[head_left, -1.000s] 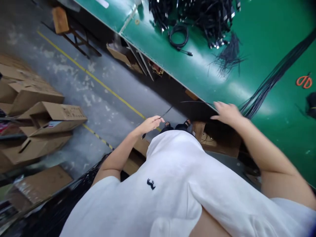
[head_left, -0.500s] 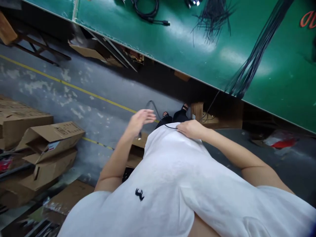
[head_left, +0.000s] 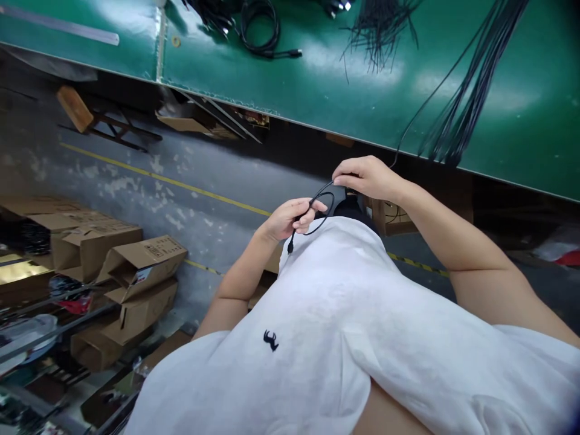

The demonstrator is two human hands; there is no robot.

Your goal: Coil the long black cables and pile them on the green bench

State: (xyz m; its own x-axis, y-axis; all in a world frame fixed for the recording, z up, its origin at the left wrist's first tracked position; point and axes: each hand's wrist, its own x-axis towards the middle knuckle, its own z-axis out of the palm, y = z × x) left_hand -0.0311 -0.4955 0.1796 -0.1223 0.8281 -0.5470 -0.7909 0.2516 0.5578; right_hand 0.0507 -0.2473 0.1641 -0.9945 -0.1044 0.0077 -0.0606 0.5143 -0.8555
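A black cable hangs in a loop between my two hands, in front of the white shirt. My left hand has its fingers closed round the cable near one end, and the plug dangles just below those fingers. Higher and to the right, my right hand pinches another stretch of the same cable. From behind the right hand a length of cable runs up over the table edge towards a bundle of straight black cables.
On the green table lie a coiled cable, a bunch of thin black ties and more cables. Open cardboard boxes stand at the left. A wooden stool is on the floor near the table.
My left hand, free and open before, has moved right and closed on the cable near its plug. My right hand has risen towards the table, and a loop now shows between the hands.
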